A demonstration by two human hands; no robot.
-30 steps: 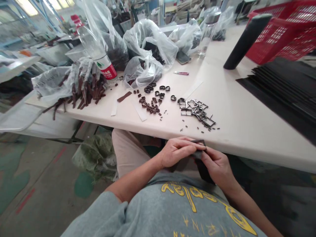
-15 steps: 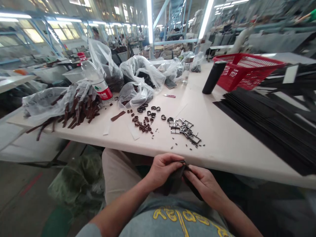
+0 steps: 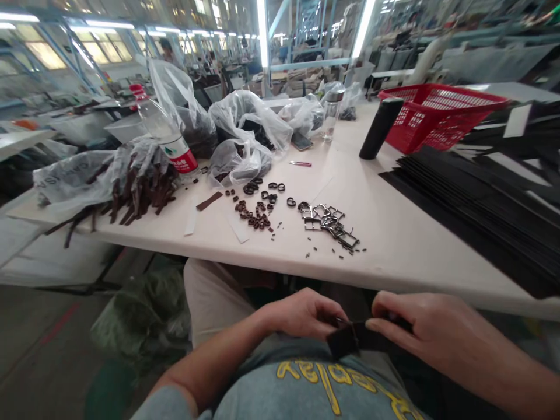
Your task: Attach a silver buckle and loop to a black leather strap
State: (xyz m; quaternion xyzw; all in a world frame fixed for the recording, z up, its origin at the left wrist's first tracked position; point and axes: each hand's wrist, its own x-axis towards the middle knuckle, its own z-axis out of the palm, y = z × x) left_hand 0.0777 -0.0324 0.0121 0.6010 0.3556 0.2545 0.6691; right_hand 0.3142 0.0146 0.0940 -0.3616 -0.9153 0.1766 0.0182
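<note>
A worker's left hand (image 3: 301,315) and right hand (image 3: 431,332) both pinch 1 dark belt strap (image 3: 350,339) at lap level, below the table edge (image 3: 394,280), where metal buckles (image 3: 330,221) lie. A loosened pinch would likely drop the strap to the floor.

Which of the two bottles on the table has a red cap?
The plastic bottle leaning at the left, among the bags; it also has a red label. The glass bottle farther back stands upright with a silver cap.
</note>
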